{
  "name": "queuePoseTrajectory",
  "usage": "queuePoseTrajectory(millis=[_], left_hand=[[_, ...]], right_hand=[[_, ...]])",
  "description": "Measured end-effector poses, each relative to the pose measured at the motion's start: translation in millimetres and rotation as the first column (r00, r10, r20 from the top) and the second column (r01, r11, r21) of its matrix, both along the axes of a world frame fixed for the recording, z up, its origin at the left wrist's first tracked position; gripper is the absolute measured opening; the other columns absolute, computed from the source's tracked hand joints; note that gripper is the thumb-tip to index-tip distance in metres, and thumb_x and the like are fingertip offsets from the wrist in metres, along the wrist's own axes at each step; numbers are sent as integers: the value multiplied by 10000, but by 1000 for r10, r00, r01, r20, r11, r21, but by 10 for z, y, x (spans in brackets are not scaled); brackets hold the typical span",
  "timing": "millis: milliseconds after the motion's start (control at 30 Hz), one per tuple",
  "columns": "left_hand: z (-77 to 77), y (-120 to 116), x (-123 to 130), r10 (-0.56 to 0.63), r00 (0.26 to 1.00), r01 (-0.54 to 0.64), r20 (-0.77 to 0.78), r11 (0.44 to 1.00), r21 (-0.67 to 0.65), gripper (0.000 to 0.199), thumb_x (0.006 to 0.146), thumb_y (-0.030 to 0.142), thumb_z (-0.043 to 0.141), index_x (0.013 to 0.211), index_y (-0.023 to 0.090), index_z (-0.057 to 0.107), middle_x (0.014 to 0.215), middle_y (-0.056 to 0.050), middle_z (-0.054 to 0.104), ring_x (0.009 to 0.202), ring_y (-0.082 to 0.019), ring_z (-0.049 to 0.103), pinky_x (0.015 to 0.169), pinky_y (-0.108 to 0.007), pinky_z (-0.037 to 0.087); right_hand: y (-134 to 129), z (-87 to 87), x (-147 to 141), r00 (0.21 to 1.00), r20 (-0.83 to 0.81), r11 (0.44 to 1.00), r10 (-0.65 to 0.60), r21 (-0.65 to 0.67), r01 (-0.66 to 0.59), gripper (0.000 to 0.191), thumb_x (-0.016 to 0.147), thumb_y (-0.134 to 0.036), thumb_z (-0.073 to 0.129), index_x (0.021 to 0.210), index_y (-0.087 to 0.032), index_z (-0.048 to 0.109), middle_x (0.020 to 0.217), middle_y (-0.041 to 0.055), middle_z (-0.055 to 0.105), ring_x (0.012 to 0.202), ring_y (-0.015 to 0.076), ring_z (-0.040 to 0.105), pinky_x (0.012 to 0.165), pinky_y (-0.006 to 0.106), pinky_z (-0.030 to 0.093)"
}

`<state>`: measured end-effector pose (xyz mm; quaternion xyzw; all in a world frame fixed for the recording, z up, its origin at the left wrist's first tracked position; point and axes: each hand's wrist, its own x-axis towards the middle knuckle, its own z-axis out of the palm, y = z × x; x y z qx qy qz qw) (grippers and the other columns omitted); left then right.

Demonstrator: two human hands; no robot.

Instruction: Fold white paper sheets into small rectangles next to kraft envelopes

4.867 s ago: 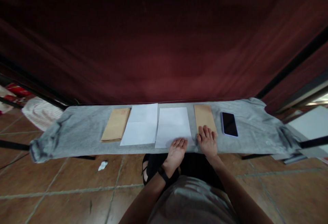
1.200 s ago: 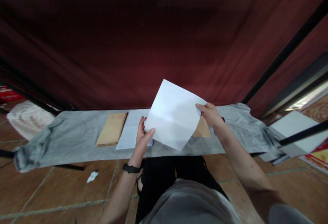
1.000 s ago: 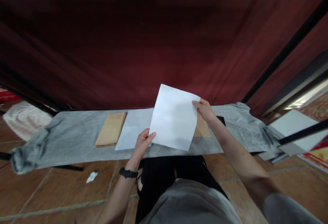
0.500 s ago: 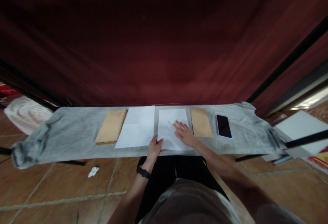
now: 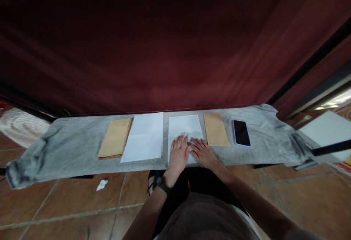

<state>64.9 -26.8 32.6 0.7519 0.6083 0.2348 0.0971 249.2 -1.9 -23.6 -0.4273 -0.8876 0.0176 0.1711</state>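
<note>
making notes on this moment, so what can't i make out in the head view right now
All in the head view:
Rectangular white paper sheet: part of its near half is hidden beneath the bare left grip and bare right grip.
Tan rectangular paper stack: layers too fine to count, faint reddish print too small to read.
Pale striped cloth: cut off by the left edge.
Flat white panel: cut off by the right edge.

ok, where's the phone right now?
Head view, right of centre: the phone lies on the gray cloth, just right of the single brown envelope and apart from it. The right hand is farther left, on a white sheet.
</note>
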Motion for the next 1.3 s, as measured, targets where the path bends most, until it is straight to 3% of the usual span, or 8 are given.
queuePoseTrajectory(millis=[67, 167, 400, 600, 767, 867, 1200, 1300], left_hand=[[-98, 270, 158, -95, 995, 94, -35, 995, -36, 522, 1024, 402, 377, 1505, 205, 429, 1620, -123, 363, 1517, -318, 273, 1224, -550, 234], [-277, 645, 253, -137, 987, 127, -90, 986, -104, 542, 1030, 426, 356, 1522, 205, 416, 1634, -114, 341, 1534, -305, 235, 1240, -564, 186], [-511, 980, -68, -53, 998, 54, 17, 996, -69, 574, 1009, 458, 400, 1514, 186, 439, 1619, -135, 359, 1537, -308, 225, 1244, -540, 171], [-488, 592, -351, 62, 996, -58, 64, 997, -52, 593, 1005, 474, 417, 1496, 145, 455, 1579, -186, 413, 1511, -318, 298, 1222, -547, 238], [-353, -106, -523, -198, 975, 187, -103, 977, -105, 603, 965, 504, 542, 1504, 248, 447, 1593, -130, 407, 1498, -311, 331, 1231, -594, 201], [-253, -344, -618, -261, 951, 246, -165, 963, -110, 641, 936, 459, 612, 1514, 247, 430, 1597, -125, 403, 1496, -298, 338, 1233, -559, 233], [-149, -335, -770, -306, 950, 297, -56, 946, -128, 391, 973, 188, 498, 1330, 272, 635, 1408, -69, 631, 1329, -227, 561, 1148, -471, 404], [-74, -438, -782, -276, 961, 276, 20, 955, -110, 327, 997, 214, 465, 1205, 276, 710, 1257, -57, 722, 1202, -246, 643, 1066, -468, 465]], right_hand=[[0, -3, -3, 1000, -2, 1000, 10, -4, -10, 419, 1034, -322, 478, 1424, -192, 561, 1510, 131, 521, 1425, 287, 448, 1205, 536, 295], [20, -11, 2, 1000, -8, 1000, 17, -26, -17, 401, 1026, -340, 494, 1376, -179, 604, 1436, 139, 594, 1406, 280, 472, 1207, 529, 301], [47, 2, 20, 999, -46, 998, 6, -58, -8, 470, 1037, -363, 461, 1489, -236, 488, 1553, 101, 472, 1433, 259, 439, 1211, 521, 291], [33, 3, 24, 997, -78, 996, -10, -84, 4, 465, 1030, -344, 475, 1484, -245, 497, 1569, 91, 446, 1431, 257, 443, 1216, 519, 287], [28, 28, 26, 996, -92, 995, -13, -99, 4, 479, 1015, -342, 502, 1482, -237, 501, 1561, 102, 457, 1430, 263, 446, 1211, 523, 304], [21, 56, 35, 996, -92, 994, 0, -106, -10, 493, 1004, -340, 521, 1479, -209, 505, 1556, 116, 461, 1436, 270, 437, 1217, 522, 298], [-133, 179, 228, 975, -59, 960, 215, -171, -222, 645, 918, -446, 666, 1488, -206, 487, 1590, 139, 405, 1471, 282, 381, 1231, 517, 290], [-228, 200, 347, 963, -111, 934, 246, -240, -266, 563, 924, -316, 643, 1468, -247, 515, 1549, 92, 480, 1431, 241, 447, 1229, 487, 317]])
